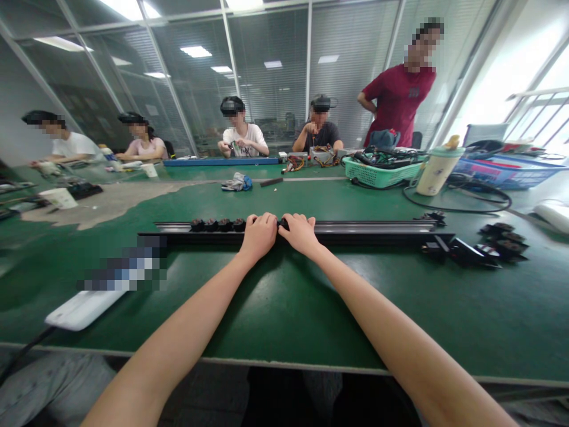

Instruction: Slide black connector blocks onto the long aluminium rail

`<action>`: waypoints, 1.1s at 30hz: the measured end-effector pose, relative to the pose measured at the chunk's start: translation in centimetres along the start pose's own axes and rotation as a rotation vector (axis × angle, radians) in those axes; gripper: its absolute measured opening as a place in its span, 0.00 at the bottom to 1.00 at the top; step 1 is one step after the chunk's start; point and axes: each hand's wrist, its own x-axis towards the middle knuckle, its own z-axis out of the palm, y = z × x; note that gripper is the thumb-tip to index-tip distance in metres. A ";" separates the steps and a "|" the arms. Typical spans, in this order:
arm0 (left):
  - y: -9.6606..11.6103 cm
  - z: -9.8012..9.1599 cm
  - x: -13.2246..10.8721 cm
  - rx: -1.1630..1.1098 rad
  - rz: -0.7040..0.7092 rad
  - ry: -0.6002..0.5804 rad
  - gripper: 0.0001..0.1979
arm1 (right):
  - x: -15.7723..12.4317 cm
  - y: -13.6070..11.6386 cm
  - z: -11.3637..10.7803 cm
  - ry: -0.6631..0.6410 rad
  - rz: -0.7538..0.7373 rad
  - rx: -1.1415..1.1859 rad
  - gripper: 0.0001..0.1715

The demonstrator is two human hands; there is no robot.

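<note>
A long black rail (373, 238) with a silvery channel lies crosswise on the green table. Several small black parts (224, 225) sit in a row along its left half. Over the middle of the rail, just right of that row, my left hand (261, 234) is closed with curled fingers; what lies under them is hidden. Close beside it, my right hand (299, 231) has its fingers bent over a small black piece (283, 224) in the channel. More black parts (502, 240) with glossy angled faces lie in a loose group beyond the rail's right end.
A white power strip (84, 305) with a cord lies at the left front. Toward the back right stand a green basket (377, 172) of cables, a cream tumbler (438, 172) and a blue basket (511, 172). Several people sit across the table; one person (400, 101) stands.
</note>
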 end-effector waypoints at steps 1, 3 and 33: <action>0.0 0.0 0.0 0.000 0.002 0.000 0.16 | 0.0 0.0 0.0 -0.001 0.000 0.000 0.21; 0.0 0.1 0.0 0.006 0.005 0.002 0.17 | 0.0 0.0 0.0 -0.007 0.001 0.000 0.21; -0.1 0.3 0.0 -0.016 -0.007 0.021 0.19 | 0.1 0.3 0.0 0.020 0.002 -0.057 0.21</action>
